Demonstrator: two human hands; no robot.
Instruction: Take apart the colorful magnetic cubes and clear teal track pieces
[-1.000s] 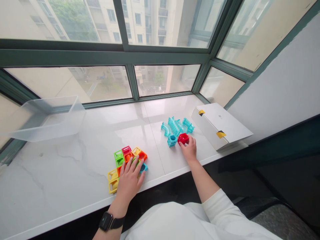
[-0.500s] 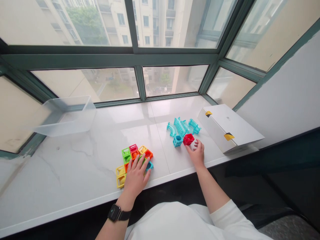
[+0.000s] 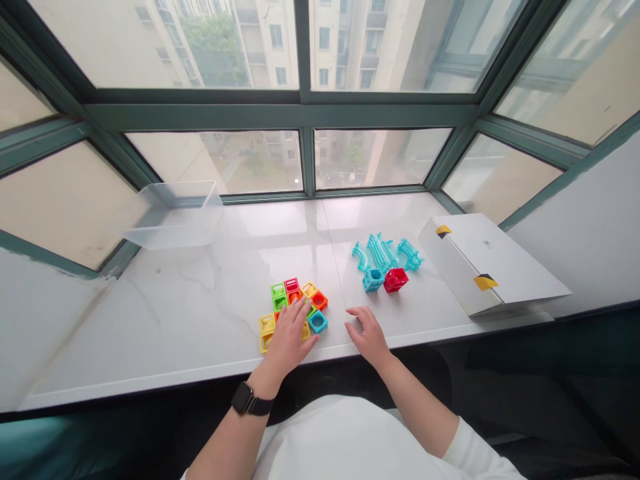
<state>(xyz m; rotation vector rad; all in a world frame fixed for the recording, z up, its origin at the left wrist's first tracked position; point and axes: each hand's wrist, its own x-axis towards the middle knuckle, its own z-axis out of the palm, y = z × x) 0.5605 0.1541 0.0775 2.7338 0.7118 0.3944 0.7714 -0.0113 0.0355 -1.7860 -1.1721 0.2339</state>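
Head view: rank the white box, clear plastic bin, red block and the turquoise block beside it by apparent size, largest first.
1. White box
2. Clear plastic bin
3. Red block and turquoise block: nearly alike, so left unranked.

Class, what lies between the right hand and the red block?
The head view shows a bare stretch of white countertop between the right hand and the red block.

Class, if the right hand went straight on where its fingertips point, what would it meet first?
The right hand would probably meet the orange-red block first, or the blue block just below it in view; depth is unclear.
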